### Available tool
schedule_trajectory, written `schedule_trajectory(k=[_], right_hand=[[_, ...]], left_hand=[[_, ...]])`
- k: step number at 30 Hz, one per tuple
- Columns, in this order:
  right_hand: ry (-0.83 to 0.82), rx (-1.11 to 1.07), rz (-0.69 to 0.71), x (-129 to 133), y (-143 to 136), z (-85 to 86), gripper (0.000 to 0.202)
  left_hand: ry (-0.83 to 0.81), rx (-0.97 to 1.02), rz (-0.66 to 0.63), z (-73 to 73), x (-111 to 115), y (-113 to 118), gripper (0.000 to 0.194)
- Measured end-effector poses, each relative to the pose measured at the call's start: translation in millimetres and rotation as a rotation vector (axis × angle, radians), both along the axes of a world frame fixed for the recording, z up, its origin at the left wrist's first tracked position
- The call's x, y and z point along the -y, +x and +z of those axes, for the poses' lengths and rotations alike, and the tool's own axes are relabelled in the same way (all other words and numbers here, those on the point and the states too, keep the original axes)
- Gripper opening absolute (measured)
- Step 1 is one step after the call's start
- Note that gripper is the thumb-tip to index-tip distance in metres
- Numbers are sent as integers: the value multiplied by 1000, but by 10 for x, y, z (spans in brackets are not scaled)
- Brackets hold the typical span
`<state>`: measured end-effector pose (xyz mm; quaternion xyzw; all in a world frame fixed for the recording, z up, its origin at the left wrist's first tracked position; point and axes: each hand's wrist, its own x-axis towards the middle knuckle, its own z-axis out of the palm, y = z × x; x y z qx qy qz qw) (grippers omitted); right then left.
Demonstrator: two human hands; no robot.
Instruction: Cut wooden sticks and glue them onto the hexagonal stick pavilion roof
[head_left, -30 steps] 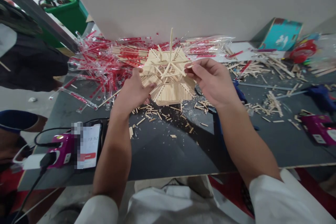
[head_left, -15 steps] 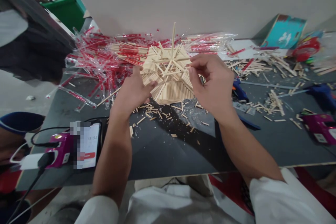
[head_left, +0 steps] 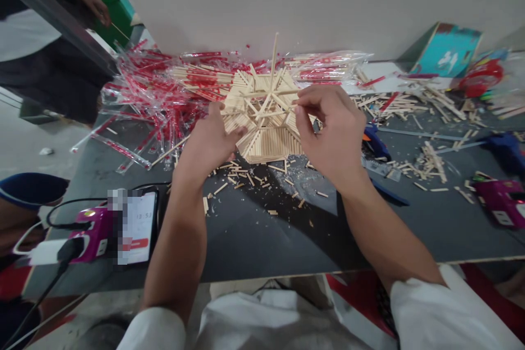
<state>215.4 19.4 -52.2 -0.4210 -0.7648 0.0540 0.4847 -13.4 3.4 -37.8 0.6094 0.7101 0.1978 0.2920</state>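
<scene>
In the middle of the table stands a model of pale wooden sticks (head_left: 274, 142), with stick panels sloping around an open star-like frame. One thin stick (head_left: 274, 60) rises upright from its top. My left hand (head_left: 211, 139) is at the model's left side, thumb and fingers around its edge, some fingertips hidden. On the other side my right hand (head_left: 330, 131) has thumb and fingertips pinched together at the end of a wooden stick (head_left: 289, 92) that reaches toward the base of the upright one. Short cut stick pieces (head_left: 246, 175) lie in front of the model.
Red-and-clear plastic wrappers (head_left: 143, 93) heap up at the left back. A phone (head_left: 141, 229) and purple power adapter (head_left: 92, 235) lie front left. Blue-handled pliers (head_left: 377, 145), loose sticks (head_left: 435, 158), and a teal box (head_left: 447, 52) are on the right. A person (head_left: 36, 54) stands at far left.
My hands and the model hold nearly the same pose; the view has shifted slightly. At the far left, the person's arm and hand with a thin stick have come into view by the green bin.
</scene>
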Motion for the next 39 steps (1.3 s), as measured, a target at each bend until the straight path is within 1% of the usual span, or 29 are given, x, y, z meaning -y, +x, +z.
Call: schedule_trajectory(k=[5, 12, 17, 21, 25, 29, 33, 39], right_hand=[[-28, 11, 4, 4, -2, 15, 13], [-55, -1, 22, -4, 3, 11, 16], [-47, 16, 24, -12, 7, 20, 14], [-48, 23, 30, -11, 4, 32, 11], [1, 35, 34, -16, -1, 36, 12], [-25, 35, 28, -15, -3, 46, 13], [-1, 54, 32, -16, -5, 56, 13], [-55, 32, 42, -12, -3, 52, 12]], left_hand=[[13, -26, -4, -4, -2, -2, 70], [23, -22, -14, 8, 7, 5, 73], [33, -37, -8, 5, 8, 7, 69], [16, -66, -11, 21, 3, 15, 70], [13, -72, -15, 24, 0, 17, 72], [37, -74, -29, 18, 1, 9, 72], [42, -87, -34, 20, 3, 9, 71], [53, -67, -24, 11, 10, 13, 68]])
